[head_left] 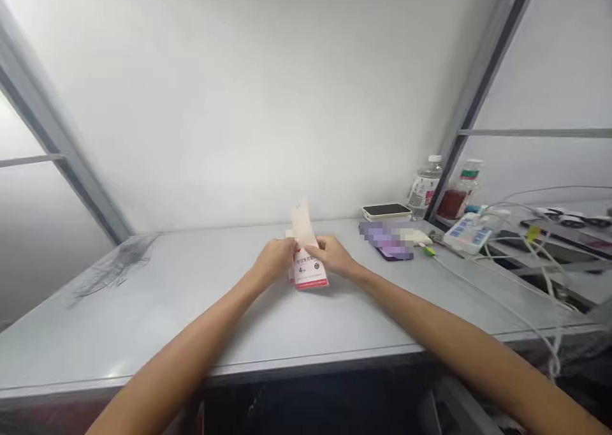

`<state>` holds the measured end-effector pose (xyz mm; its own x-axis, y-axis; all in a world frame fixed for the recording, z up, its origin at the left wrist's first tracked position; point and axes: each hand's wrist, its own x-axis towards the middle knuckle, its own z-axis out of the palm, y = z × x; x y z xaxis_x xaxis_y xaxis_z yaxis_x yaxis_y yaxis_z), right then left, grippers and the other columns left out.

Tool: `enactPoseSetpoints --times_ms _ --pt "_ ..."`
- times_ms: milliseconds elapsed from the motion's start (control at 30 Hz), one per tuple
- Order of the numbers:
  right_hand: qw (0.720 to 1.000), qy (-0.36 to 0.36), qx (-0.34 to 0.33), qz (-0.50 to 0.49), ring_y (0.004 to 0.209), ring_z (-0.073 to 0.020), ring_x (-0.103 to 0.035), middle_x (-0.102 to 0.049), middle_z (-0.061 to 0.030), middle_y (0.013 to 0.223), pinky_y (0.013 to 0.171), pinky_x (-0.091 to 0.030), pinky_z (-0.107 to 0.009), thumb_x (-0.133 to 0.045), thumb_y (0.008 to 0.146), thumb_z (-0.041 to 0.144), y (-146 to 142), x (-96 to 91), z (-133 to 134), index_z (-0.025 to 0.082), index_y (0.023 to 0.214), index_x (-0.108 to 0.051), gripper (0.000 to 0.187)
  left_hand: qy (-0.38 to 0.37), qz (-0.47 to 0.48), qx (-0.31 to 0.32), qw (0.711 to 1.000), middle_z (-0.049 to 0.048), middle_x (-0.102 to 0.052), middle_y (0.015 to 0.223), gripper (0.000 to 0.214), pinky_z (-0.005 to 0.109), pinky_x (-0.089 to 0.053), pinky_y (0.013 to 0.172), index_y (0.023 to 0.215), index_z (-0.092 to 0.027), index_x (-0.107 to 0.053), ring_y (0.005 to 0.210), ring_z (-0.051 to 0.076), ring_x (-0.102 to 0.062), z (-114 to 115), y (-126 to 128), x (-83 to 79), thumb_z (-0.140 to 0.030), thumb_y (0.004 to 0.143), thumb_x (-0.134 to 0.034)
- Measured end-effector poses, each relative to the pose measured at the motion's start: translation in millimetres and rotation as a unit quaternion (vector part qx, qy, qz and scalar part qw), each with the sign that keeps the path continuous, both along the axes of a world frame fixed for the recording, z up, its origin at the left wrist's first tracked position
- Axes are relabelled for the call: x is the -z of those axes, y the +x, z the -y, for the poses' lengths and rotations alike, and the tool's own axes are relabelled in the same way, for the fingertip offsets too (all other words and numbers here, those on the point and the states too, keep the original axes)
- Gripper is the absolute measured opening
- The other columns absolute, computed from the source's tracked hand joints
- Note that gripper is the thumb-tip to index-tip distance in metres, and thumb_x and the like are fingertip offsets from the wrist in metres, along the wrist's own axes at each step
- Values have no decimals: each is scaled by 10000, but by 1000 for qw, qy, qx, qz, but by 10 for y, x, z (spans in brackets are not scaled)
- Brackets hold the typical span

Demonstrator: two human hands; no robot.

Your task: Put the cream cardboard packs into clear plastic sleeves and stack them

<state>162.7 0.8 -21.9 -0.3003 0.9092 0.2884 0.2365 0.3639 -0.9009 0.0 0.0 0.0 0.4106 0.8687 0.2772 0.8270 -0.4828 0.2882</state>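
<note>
A small white packet [309, 270] with a red band and printed text stands on the grey table [201, 307], near its middle. My left hand [276, 258] grips its left side with closed fingers. My right hand [333, 254] pinches the packet's upper right. A pale flap or slip [302, 224] sticks up from the top of the packet between both hands.
To the right lie a dark phone [388, 246], a flat white and black device [386, 212], two plastic bottles [424, 189], a white gadget [467, 232] and several white cables [526, 275]. A white wall rises behind the table. A tangle of thin wire [115, 266] rests far left.
</note>
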Motion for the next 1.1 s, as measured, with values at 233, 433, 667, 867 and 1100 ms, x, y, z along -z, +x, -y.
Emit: enactPoseSetpoints --times_ms 233,433,667,867,1100 --pt "1000 24 -10 -6 596 -152 -577 -621 -27 670 506 -437 -238 -488 785 346 -5 -23 44 163 746 -593 215 27 0 -3 1000 18 -574 600 286 235 -294 490 659 -182 -499 496 118 -480 19 18 -50 -199 863 -299" --pt "999 51 0 -1 555 -140 -549 -589 -14 629 493 -420 -244 -478 806 363 -18 -38 116 162 723 -574 237 34 75 -13 996 3 -569 587 224 227 -274 466 746 -186 -542 472 107 -456 -4 -1 -23 -220 837 -341" --pt "996 31 -18 -77 619 -159 -585 -620 -30 692 542 -449 -259 -524 794 395 12 -157 188 155 793 -593 250 -31 222 21 974 16 -650 671 306 219 -440 538 797 -176 -589 570 118 -586 -3 -118 -161 -405 839 -391" --pt "964 -54 -72 -252 705 -189 -624 -656 -39 798 662 -505 -340 -622 738 363 49 -108 72 175 932 -582 274 -43 389 -27 920 54 -623 958 331 224 -501 462 1078 -205 -443 554 95 -605 -35 -131 -99 -369 794 -486" --pt "946 -87 -67 -306 854 -219 -630 -648 -59 1024 730 -514 -361 -691 672 313 10 -44 10 214 1051 -510 432 -137 447 68 881 68 -573 1048 168 256 -538 543 804 -168 -527 814 155 -595 -41 -88 -92 -330 776 -493"
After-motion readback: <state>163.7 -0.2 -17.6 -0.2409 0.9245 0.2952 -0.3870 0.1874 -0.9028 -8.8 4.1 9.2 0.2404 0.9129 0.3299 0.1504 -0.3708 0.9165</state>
